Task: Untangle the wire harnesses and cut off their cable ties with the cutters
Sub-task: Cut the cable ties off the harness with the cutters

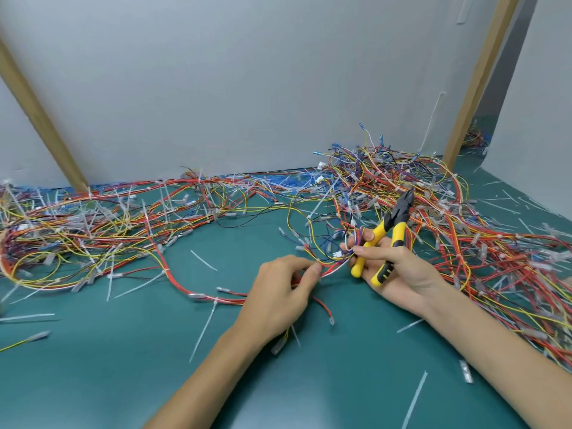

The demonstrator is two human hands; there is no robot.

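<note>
Two bare hands are working near the middle of a green worktop (130, 366). The left hand (278, 292) is lying knuckles up, its thumb and fingers pinching a red and white strand of wire harness (332, 267) that is running across to the right hand (393, 270). That hand is turned palm up, closing its fingers around the yellow and black handles of the cutters (388, 235) while its thumb and forefinger are also nipping the same strand at a small white connector. The cutters are pointing up and away from the person, their dark jaws standing slightly parted over the big heap of tangled wires (433, 205) piling up at the right against a grey wall (247, 88). A second spread of harnesses (77, 227) is sprawling across the left side of the worktop. Loose white cable ties (202, 260) are lying scattered over the bare green surface around both forearms.
</note>
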